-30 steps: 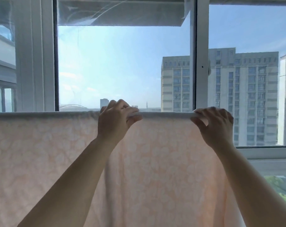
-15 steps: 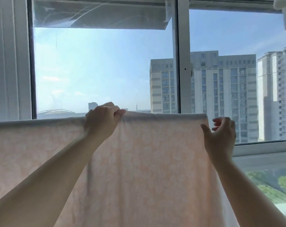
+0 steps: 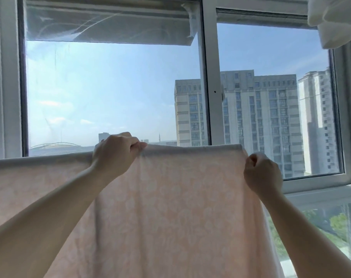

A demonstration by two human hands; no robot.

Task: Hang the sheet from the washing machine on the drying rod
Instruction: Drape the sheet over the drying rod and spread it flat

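Note:
A pale pink patterned sheet [image 3: 170, 207] hangs over the drying rod, which the fabric fully hides along its top fold [image 3: 190, 148]. My left hand [image 3: 116, 152] grips that top fold near the middle, fingers curled into the cloth. My right hand [image 3: 262, 173] pinches the sheet's right side edge just below the upper right corner. The sheet's left part runs out of view at the left.
Right behind the sheet stands a large window with a white frame [image 3: 210, 77] and a sill [image 3: 315, 183]. White fabric [image 3: 335, 19] hangs at the top right corner. Tall buildings show through the glass.
My right hand left the top fold, opened, then dropped to the sheet's right edge and closed on it. The sheet's right end has spread farther right. My left hand kept its grip on the fold.

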